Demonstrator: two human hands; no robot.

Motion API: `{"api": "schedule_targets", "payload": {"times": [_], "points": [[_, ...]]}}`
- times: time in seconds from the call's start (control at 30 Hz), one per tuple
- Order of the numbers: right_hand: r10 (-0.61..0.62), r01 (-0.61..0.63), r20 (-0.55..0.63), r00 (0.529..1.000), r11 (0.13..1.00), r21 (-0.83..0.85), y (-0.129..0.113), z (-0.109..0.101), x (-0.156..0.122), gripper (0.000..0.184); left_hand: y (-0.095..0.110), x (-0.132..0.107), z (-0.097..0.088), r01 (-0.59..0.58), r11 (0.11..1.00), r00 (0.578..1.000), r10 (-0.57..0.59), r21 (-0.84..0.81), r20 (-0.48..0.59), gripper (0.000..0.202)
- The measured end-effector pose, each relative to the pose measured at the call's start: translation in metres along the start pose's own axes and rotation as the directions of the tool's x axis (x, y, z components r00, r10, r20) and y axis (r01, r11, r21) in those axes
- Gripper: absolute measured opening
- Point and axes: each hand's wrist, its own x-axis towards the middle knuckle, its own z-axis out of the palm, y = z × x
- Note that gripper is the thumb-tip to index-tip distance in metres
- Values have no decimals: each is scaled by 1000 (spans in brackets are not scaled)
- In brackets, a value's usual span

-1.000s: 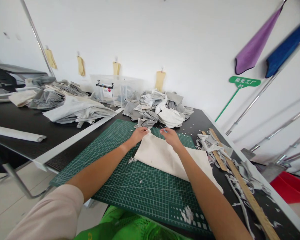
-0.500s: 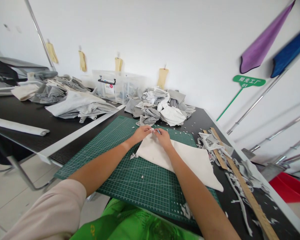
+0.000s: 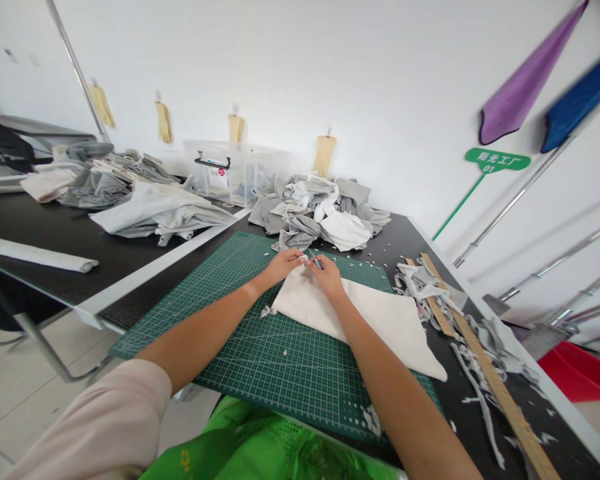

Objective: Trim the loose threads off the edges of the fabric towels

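Note:
A cream cloth piece (image 3: 380, 320) lies flat on the green cutting mat (image 3: 260, 347). My left hand (image 3: 283, 265) pinches the cloth's far corner, fingers closed on it. My right hand (image 3: 326, 275) rests on the same corner right beside the left hand, closed around a small thin tool (image 3: 316, 262) with a bluish tip. Both forearms stretch across the mat toward that corner.
A heap of grey and white fabric scraps (image 3: 320, 213) sits beyond the mat, with a clear plastic box (image 3: 230, 175) behind it. More cloth lies piled (image 3: 145, 207) at the left. A wooden ruler (image 3: 485, 373) and cut strips run along the right edge. Red bin (image 3: 580, 377) at right.
My right hand has moved left to meet the left hand at the cloth's far corner. Since half a second ago, both hands have stayed almost still.

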Motion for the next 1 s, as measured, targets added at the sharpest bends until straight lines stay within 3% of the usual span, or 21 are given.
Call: {"api": "schedule_targets", "payload": {"times": [0.13,0.43,0.63,1.0], "points": [[-4,3,16,1000,999,43,-3,-1,-2,39,-2,1,-1,-33,999,998,34,-26,54,40],[35,-43,76,997,993,112,-14,-5,-9,47,7,-3,1,-10,997,999,14,-74,44,40],[120,-125,57,991,988,94,-14,-3,-9,47,9,-4,-1,-37,997,999,39,-64,37,37],[37,-48,86,996,990,130,-16,-5,-14,46,6,-2,-1,-34,997,998,37,-75,50,38]]}}
